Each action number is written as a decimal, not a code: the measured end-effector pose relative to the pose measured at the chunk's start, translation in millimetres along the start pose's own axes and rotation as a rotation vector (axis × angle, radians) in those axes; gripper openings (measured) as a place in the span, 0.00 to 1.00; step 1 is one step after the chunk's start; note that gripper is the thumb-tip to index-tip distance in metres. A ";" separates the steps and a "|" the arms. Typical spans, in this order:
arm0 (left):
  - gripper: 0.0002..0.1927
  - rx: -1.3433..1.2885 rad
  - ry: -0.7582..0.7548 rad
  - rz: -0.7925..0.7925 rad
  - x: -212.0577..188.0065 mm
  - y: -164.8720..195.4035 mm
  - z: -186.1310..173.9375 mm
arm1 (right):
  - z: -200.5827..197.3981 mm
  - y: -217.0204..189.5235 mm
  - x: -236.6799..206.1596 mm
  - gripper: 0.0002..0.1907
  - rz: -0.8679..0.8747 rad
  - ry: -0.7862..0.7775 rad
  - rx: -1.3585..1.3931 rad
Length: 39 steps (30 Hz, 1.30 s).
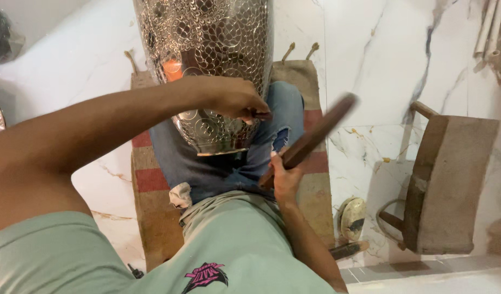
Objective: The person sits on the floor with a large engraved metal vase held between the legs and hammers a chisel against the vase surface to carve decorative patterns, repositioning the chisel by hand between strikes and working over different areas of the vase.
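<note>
Large pierced metal vessel [207,65], silvery, covered in scrollwork and circle cut-outs, lies across the seated person's lap with its narrow rim toward the body. It is the landmark for all that follows.

Under the vessel: a striped woven mat [152,185], red and tan bands, spread on a white marble floor [370,71]. Well to the right of the vessel, a low wooden block stand [449,185] sits on the floor. Between the stand and the vessel's near end, a small round pale object [352,218]; its kind cannot be told.

Just right of the vessel, a dark wooden mallet [315,133] is raised and blurred, angled up and away from the body. Right hand [286,177] is wrapped in a fist round the mallet's lower end, below and right of the vessel's rim.

On the vessel's lower right flank, left hand [234,98] has fingers bunched, pinching a short dark punch or chisel [261,115] whose tip appears to meet the metal.

Judgement on doing this step well: keep the punch square to the surface and seated in the pattern line before each blow; light, even strikes suit thin pierced sheet. The knees should brace the vessel so it does not roll. The pinching fingers sit close to the punch head, so the mallet must land centred.
</note>
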State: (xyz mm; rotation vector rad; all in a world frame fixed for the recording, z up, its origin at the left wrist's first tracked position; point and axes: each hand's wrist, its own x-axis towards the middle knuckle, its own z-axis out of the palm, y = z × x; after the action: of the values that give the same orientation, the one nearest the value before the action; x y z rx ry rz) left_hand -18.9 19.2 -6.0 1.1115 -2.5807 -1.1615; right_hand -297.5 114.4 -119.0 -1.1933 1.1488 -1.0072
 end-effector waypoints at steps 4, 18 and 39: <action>0.17 -0.003 0.150 0.006 -13.9 -2.2 5.0 | -6.7 -12.5 16.7 0.40 -0.074 -0.118 -0.573; 0.21 0.001 0.443 -0.032 -26.3 -0.8 25.3 | -12.2 -70.4 54.6 0.44 -0.133 -0.218 -0.379; 0.16 -0.256 1.452 -0.531 -36.0 36.3 107.1 | 0.4 -150.8 142.5 0.50 -0.767 -0.566 -1.046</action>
State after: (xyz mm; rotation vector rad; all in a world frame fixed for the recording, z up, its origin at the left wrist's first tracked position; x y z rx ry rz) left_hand -52.7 124.2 -49.6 1.6751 -1.0367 -0.3359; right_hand -273.2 -43.1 13.9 -2.6853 0.7167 -0.4514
